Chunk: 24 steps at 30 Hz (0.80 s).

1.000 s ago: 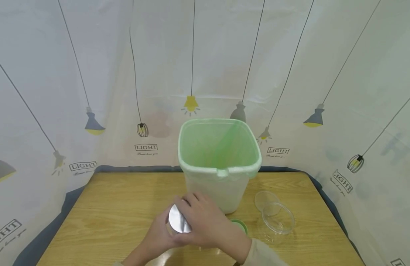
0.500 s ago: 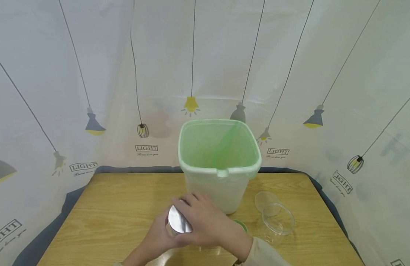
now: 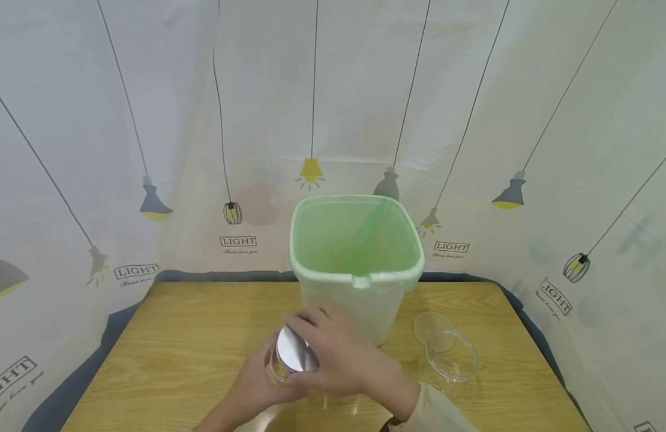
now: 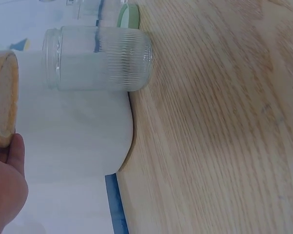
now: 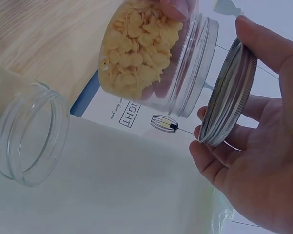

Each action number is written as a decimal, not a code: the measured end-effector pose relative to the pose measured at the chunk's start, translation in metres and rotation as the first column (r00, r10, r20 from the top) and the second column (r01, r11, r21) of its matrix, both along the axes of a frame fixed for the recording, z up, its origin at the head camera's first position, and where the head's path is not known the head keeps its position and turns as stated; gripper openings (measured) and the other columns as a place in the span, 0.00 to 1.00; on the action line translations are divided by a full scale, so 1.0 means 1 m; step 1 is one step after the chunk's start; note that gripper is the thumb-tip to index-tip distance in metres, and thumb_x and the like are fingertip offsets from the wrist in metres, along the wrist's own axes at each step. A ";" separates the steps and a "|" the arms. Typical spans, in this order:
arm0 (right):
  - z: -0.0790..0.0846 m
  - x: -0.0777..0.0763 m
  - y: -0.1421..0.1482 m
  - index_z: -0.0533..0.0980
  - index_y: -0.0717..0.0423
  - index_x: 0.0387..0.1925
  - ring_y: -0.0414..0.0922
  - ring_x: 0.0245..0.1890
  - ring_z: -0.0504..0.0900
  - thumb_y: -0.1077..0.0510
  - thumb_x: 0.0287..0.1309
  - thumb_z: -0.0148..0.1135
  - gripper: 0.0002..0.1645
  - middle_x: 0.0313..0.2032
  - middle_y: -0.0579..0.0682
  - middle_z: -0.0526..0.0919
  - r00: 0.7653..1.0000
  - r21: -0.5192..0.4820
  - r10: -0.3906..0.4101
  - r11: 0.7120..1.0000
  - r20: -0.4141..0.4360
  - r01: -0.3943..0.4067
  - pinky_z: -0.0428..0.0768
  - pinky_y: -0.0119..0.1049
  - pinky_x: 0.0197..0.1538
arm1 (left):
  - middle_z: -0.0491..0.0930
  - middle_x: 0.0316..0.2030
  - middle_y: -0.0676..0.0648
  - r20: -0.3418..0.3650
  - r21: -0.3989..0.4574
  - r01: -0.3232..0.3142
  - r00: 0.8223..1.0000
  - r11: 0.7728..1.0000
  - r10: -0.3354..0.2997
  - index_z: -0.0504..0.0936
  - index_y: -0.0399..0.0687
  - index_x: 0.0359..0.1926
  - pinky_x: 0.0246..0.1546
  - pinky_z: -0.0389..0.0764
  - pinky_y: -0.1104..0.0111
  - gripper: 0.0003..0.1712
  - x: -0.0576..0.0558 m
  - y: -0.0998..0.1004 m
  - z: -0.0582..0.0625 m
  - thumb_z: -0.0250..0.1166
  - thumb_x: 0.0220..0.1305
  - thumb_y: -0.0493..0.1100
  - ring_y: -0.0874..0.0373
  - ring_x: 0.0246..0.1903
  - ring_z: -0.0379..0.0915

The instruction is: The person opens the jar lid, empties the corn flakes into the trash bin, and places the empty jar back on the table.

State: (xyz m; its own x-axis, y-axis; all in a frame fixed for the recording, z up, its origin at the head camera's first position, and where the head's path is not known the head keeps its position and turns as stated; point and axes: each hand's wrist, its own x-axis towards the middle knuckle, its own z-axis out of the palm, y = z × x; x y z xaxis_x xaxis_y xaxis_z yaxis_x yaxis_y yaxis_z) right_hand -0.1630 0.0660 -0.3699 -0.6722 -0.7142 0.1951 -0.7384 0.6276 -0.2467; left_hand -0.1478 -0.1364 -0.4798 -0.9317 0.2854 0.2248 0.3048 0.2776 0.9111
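Observation:
My left hand [image 3: 252,384] grips a clear jar [image 5: 136,53] partly filled with pale yellow flakes, above the table. In the left wrist view only the base of this jar [image 4: 5,100] shows. Thumb and fingers of my right hand [image 5: 263,117] hold a silver screw lid [image 5: 229,95] by its edge. The lid is off the jar, tilted, with a gap between it and the threaded mouth. An empty ribbed glass jar [image 4: 102,58] stands on the table by my hands, mostly hidden under my right forearm in the head view.
A pale green bin [image 3: 338,300] with a green liner stands at the back middle of the wooden table [image 3: 192,324]. To its right are a clear round tub [image 3: 452,357] and a clear disc [image 3: 427,327]. A green lid [image 4: 129,17] lies beyond the empty jar.
The silver lid has come up off the flake jar, with my right hand moving slightly up and right. The jar's rim and flakes now show. The green ring has become hidden behind my right arm.

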 end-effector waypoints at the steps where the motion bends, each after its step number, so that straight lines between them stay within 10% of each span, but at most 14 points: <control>1: 0.000 0.000 0.001 0.60 0.44 0.72 0.43 0.62 0.67 0.33 0.50 0.68 0.51 0.64 0.45 0.71 1.000 -0.004 -0.005 1.000 0.003 0.005 0.70 0.40 0.66 | 0.76 0.58 0.59 0.013 0.001 -0.002 1.000 1.000 0.002 0.63 0.68 0.68 0.60 0.73 0.66 0.50 0.000 0.000 0.000 0.79 0.45 0.48 0.61 0.57 0.72; 24: -0.001 0.003 0.048 0.60 0.46 0.72 0.43 0.65 0.66 0.31 0.50 0.66 0.53 0.65 0.44 0.69 0.997 -0.009 -0.050 0.999 0.064 0.050 0.72 0.44 0.66 | 0.74 0.60 0.60 0.049 -0.015 -0.054 0.997 0.998 0.055 0.68 0.65 0.65 0.64 0.65 0.41 0.49 0.000 -0.004 -0.002 0.82 0.40 0.47 0.60 0.59 0.71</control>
